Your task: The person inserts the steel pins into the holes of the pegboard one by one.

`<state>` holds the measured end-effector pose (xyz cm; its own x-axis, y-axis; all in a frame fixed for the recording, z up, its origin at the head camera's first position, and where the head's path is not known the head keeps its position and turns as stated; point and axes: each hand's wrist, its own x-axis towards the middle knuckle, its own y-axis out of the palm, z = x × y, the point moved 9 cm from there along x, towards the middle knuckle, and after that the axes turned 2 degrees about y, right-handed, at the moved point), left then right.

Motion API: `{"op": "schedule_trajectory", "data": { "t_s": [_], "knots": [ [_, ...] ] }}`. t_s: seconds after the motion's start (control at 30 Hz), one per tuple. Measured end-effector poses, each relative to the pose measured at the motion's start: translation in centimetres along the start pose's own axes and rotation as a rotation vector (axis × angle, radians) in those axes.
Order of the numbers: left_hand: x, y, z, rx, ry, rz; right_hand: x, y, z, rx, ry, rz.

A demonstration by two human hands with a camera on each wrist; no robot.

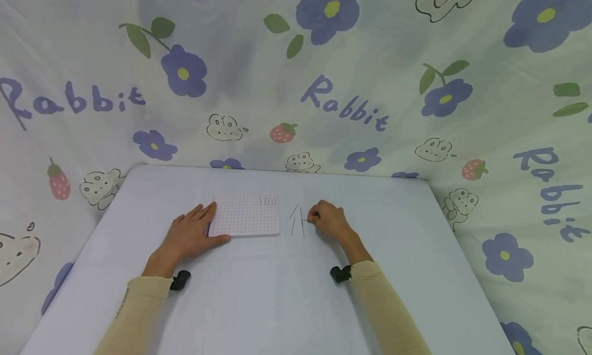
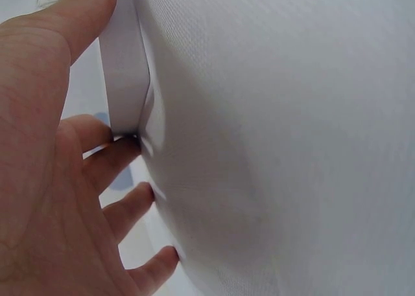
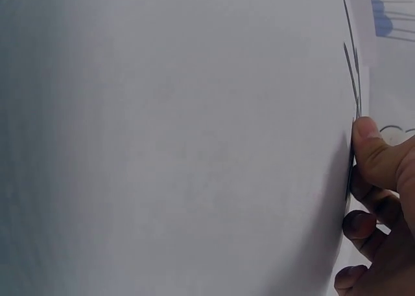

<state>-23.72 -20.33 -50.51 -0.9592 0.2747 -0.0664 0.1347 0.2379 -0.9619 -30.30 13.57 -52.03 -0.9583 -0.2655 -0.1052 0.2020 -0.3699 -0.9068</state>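
Left hand (image 1: 187,234) spreads wide here, fingers at the white pegboard's (image 1: 245,219) ten o'clock edge, thumb touching around seven, nothing gripped! Over at the board's three o'clock, the right hand (image 1: 329,219) curls in, thumb and fingertips pinching a thin dark rod (image 1: 304,220). Loose rods (image 1: 293,226) lie between that hand and the board on the white table (image 1: 259,293), while a row of standing rods (image 1: 269,200) lines the board's one o'clock corner!
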Motion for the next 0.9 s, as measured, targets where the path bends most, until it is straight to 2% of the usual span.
{"op": "schedule_trajectory", "data": {
  "t_s": [0.3, 0.57, 0.73, 0.9],
  "knots": [
    [0.0, 0.0, 0.0, 0.002, -0.001, 0.001, -0.1, -0.4, -0.2, 0.128, 0.020, -0.019],
    [0.0, 0.2, 0.1, 0.000, -0.003, 0.005, 0.4, -1.1, 0.5, 0.178, -0.003, -0.060],
    [-0.1, 0.1, 0.0, -0.001, -0.003, 0.003, 0.3, -2.1, 1.7, 0.266, -0.054, -0.112],
    [-0.1, 0.0, -0.1, 0.000, -0.005, 0.005, 0.0, -3.2, 3.7, 0.377, -0.153, -0.157]
  ]
}}
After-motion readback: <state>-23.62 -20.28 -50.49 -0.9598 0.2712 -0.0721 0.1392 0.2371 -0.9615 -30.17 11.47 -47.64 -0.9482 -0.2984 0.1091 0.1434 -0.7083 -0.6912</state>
